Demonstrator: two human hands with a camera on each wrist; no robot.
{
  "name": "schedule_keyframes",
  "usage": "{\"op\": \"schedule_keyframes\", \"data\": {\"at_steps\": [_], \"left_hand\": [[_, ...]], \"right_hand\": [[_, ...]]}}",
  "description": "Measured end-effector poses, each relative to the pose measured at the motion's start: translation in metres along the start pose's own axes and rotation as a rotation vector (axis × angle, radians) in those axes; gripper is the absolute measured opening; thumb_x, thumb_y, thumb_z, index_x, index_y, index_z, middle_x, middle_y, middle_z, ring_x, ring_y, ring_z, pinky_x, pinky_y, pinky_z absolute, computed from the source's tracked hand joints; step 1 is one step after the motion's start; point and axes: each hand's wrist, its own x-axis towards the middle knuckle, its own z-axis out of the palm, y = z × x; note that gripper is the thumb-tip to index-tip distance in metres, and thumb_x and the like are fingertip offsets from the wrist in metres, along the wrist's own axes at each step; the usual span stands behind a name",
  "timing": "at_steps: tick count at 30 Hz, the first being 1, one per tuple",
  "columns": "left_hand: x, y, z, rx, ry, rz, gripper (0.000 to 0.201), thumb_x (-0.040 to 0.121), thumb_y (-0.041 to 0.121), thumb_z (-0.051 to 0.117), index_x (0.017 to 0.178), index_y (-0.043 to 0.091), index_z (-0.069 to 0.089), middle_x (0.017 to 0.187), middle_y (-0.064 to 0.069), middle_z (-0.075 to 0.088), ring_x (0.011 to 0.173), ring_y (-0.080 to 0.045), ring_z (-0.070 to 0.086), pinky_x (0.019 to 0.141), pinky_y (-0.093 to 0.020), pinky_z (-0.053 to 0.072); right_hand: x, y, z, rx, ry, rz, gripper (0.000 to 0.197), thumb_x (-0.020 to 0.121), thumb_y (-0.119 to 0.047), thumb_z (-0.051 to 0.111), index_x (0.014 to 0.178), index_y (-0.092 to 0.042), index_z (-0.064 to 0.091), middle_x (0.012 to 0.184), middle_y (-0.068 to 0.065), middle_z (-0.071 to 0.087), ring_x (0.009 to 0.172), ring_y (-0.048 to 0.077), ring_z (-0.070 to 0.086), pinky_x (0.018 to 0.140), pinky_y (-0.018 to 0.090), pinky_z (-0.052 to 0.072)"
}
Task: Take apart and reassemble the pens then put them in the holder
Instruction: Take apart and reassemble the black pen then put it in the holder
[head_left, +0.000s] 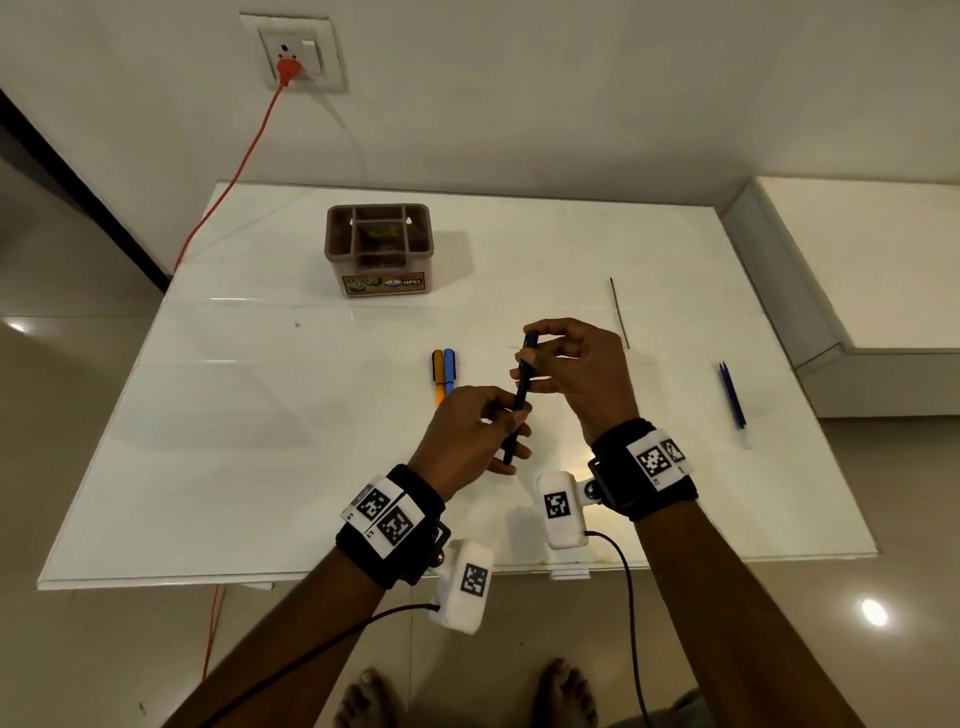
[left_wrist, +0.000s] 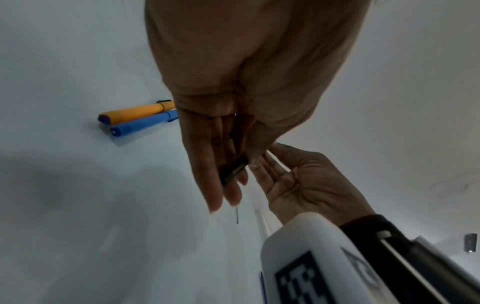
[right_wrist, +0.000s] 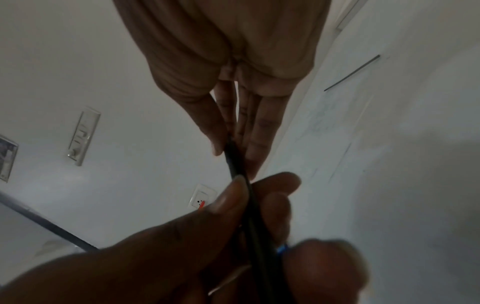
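Both hands hold one black pen (head_left: 521, 393) above the middle of the white table (head_left: 260, 441). My left hand (head_left: 470, 441) grips its lower barrel, thumb and fingers curled round it. My right hand (head_left: 569, 364) pinches its upper end between thumb and fingertips. In the left wrist view the black pen (left_wrist: 232, 171) shows between the fingers; in the right wrist view the black pen (right_wrist: 241, 185) runs from one hand to the other. An orange pen (head_left: 438, 375) and a blue pen (head_left: 449, 370) lie side by side just left of the hands. The brown holder (head_left: 379, 248) stands at the back.
A thin dark refill (head_left: 619, 312) lies on the table right of my hands. A dark blue pen (head_left: 732, 395) lies near the right edge. An orange cable (head_left: 228, 187) runs from a wall socket down past the table's left back corner. A white ledge (head_left: 857, 260) stands to the right.
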Motion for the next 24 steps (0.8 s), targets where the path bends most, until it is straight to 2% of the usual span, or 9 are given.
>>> {"op": "schedule_keyframes", "data": {"at_steps": [6, 14, 17, 22, 24], "left_hand": [[0.004, -0.003, -0.001, -0.035, -0.001, 0.026, 0.023, 0.104, 0.017, 0.057, 0.115, 0.002, 0.071, 0.091, -0.008, 0.072, 0.078, -0.02, 0.075, 0.07, -0.038, 0.067], [0.004, -0.009, 0.003, -0.059, 0.012, 0.05, 0.021, 0.103, 0.014, 0.058, 0.112, 0.001, 0.072, 0.091, -0.009, 0.074, 0.084, -0.022, 0.078, 0.071, -0.046, 0.066], [0.004, -0.009, 0.003, -0.058, 0.027, 0.062, 0.022, 0.103, 0.015, 0.059, 0.114, 0.001, 0.072, 0.092, -0.01, 0.074, 0.086, -0.025, 0.078, 0.072, -0.047, 0.066], [0.006, -0.003, -0.007, -0.108, 0.057, 0.1, 0.024, 0.102, 0.018, 0.061, 0.117, 0.004, 0.073, 0.096, -0.01, 0.075, 0.092, -0.029, 0.077, 0.076, -0.044, 0.066], [0.006, -0.002, -0.011, -0.116, 0.08, 0.114, 0.024, 0.101, 0.02, 0.062, 0.118, 0.007, 0.074, 0.098, -0.01, 0.076, 0.093, -0.027, 0.078, 0.076, -0.04, 0.064]], "right_hand": [[0.001, -0.001, 0.002, 0.065, 0.032, -0.024, 0.029, 0.087, 0.004, 0.074, 0.116, 0.001, 0.072, 0.092, 0.024, 0.077, 0.078, 0.036, 0.078, 0.069, 0.041, 0.065], [-0.006, 0.005, 0.002, 0.096, 0.045, -0.047, 0.03, 0.087, 0.007, 0.073, 0.117, 0.002, 0.073, 0.09, 0.025, 0.077, 0.076, 0.037, 0.078, 0.071, 0.042, 0.064], [-0.007, 0.004, 0.005, 0.071, 0.046, -0.071, 0.031, 0.088, 0.004, 0.074, 0.118, -0.002, 0.073, 0.09, 0.023, 0.078, 0.078, 0.037, 0.078, 0.073, 0.047, 0.065], [-0.005, -0.003, 0.012, -0.003, 0.054, -0.158, 0.042, 0.085, 0.001, 0.078, 0.125, -0.01, 0.073, 0.087, 0.016, 0.08, 0.079, 0.03, 0.079, 0.072, 0.04, 0.066], [-0.005, -0.003, 0.016, -0.021, 0.051, -0.189, 0.044, 0.084, 0.0, 0.08, 0.126, -0.015, 0.073, 0.088, 0.014, 0.08, 0.081, 0.029, 0.079, 0.077, 0.044, 0.065]]}}
